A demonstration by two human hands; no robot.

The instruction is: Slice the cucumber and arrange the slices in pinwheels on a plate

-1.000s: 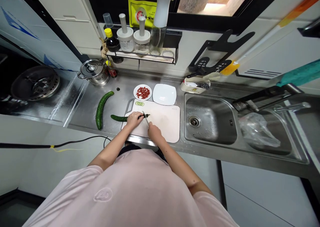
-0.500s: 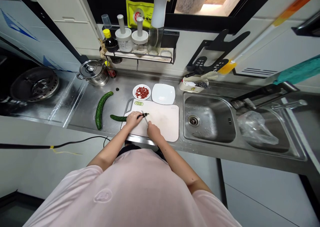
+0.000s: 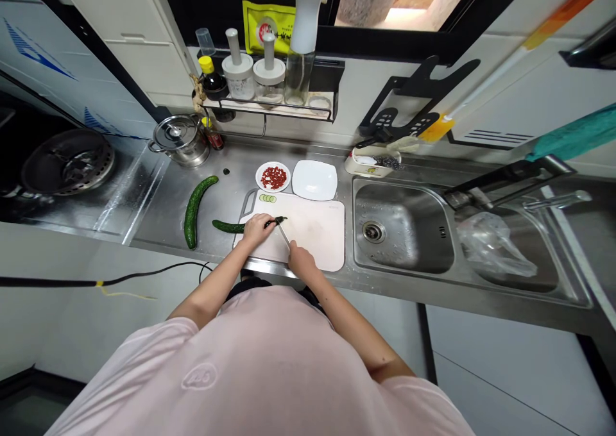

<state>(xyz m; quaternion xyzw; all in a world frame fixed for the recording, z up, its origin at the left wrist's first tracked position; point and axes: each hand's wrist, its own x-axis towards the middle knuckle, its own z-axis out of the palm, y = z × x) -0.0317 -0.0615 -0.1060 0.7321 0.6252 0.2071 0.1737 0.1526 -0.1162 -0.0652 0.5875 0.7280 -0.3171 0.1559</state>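
Pressing down on a slim dark-green cucumber (image 3: 228, 227) with the left hand (image 3: 257, 229), fingers curled closely over its top and its dark end poking out just past the fingertips. Gripping a steel kitchen knife (image 3: 284, 235) in the closed right hand (image 3: 302, 261), with the blade slanting far and left, close beside that end of the cucumber; contact between blade and cucumber impossible to tell from this view. Cucumber lying across the left edge of a white plastic cutting board (image 3: 317, 237) with a grey handle, partly on the board and partly over the counter. Small row of pale round cucumber slices (image 3: 267, 198) near the board's far edge. Just beyond the board, a round white plate of chopped red pieces (image 3: 273, 177) beside a square white plate (image 3: 314, 180). To the left, a long curved whole cucumber (image 3: 193, 211) on the brushed-steel counter (image 3: 231, 189). Farther left, a lidded steel pot (image 3: 178, 141) near the far wall. To the right, a steel double sink (image 3: 402, 227) with a crumpled clear plastic bag (image 3: 494, 246) in its right basin. Along the far wall, a black metal shelf (image 3: 269, 112) holding white-lidded jars and a yellow-capped bottle.
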